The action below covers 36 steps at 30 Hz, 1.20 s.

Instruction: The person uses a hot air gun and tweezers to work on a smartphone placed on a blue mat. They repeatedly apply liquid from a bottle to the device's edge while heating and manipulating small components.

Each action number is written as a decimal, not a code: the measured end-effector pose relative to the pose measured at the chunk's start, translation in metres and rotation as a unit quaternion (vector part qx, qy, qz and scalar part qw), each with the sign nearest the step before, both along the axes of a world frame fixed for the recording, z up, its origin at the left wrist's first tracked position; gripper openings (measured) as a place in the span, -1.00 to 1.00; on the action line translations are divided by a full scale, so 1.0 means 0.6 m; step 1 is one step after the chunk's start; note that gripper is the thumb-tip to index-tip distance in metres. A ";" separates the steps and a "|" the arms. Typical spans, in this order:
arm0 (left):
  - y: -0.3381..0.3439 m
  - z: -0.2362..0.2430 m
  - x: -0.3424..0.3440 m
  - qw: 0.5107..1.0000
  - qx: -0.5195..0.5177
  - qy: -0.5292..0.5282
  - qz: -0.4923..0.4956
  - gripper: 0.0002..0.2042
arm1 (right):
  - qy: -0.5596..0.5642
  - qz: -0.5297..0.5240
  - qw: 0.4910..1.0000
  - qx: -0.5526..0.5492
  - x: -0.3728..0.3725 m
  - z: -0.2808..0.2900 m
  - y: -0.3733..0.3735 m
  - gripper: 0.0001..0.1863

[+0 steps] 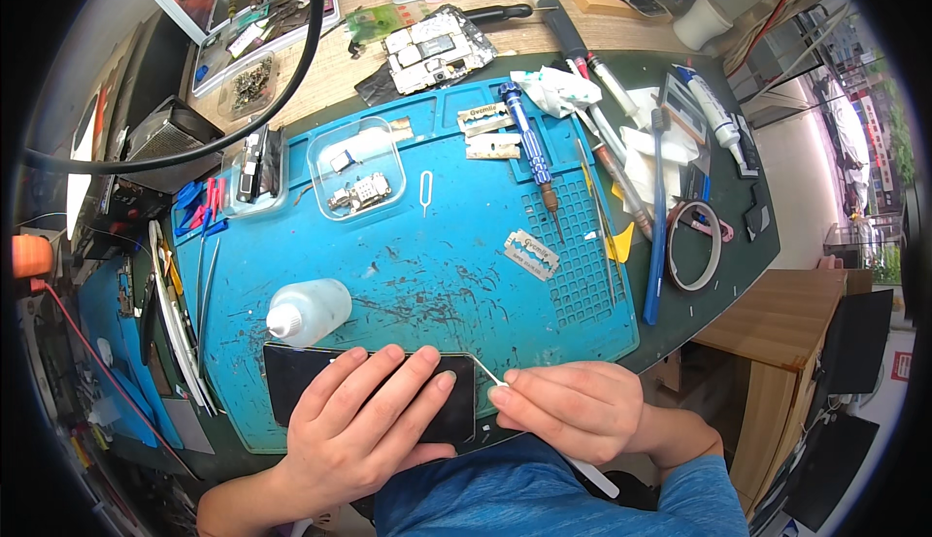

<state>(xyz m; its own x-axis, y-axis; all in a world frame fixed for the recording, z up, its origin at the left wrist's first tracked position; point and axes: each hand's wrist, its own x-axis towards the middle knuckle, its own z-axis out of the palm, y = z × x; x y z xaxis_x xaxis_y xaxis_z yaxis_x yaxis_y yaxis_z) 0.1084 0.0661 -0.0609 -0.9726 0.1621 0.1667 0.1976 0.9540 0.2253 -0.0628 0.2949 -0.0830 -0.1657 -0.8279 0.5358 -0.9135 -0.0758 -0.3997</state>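
Observation:
My left hand (364, 420) grips a dark phone (296, 382) at the front edge of the blue mat (408, 270), its fingers laid across the screen and its thumb at the lower edge. My right hand (568, 406) pinches a slim white tool (490, 370) whose thin tip reaches the phone's upper right corner. A translucent dropper bottle (316, 306) lies on its side just above the phone. Farther right on the mat rests a loose razor blade (531, 253).
Plastic containers (354, 168) with parts, a blue screwdriver (529, 139), tweezers (602, 226), a tape roll (691, 246) and a long blue brush (655, 236) surround the work spot. A black cable (291, 100) arches at upper left. A wooden cabinet (777, 343) stands right of the bench.

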 end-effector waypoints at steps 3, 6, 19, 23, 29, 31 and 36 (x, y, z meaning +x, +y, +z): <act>0.003 0.004 0.002 1.000 -0.010 0.003 0.018 -0.42 | -0.001 0.003 1.000 -0.004 0.000 0.001 -0.001 -0.66; 0.003 0.002 0.000 1.000 -0.008 0.002 0.017 -0.42 | -0.003 -0.005 1.000 -0.009 0.000 -0.001 -0.001 -0.65; 0.023 0.022 0.003 0.987 0.129 0.098 -0.021 -0.61 | 0.003 0.166 0.982 -0.086 -0.011 -0.012 0.019 -0.78; 0.019 0.019 0.005 0.985 0.151 0.066 -0.046 -0.67 | 0.001 0.176 0.981 -0.087 -0.012 -0.012 0.023 -0.76; 0.006 0.024 0.022 0.986 0.151 0.056 -0.050 -0.71 | -0.057 0.098 0.988 -0.107 -0.011 -0.016 0.028 -0.76; 0.024 0.022 0.032 0.985 0.133 0.072 -0.081 -0.70 | -0.078 0.018 0.990 -0.112 -0.004 -0.015 0.016 -0.71; 0.048 -0.003 0.011 0.952 0.185 0.105 -0.222 -0.77 | -0.144 -0.073 0.982 -0.100 0.007 -0.014 0.000 -0.70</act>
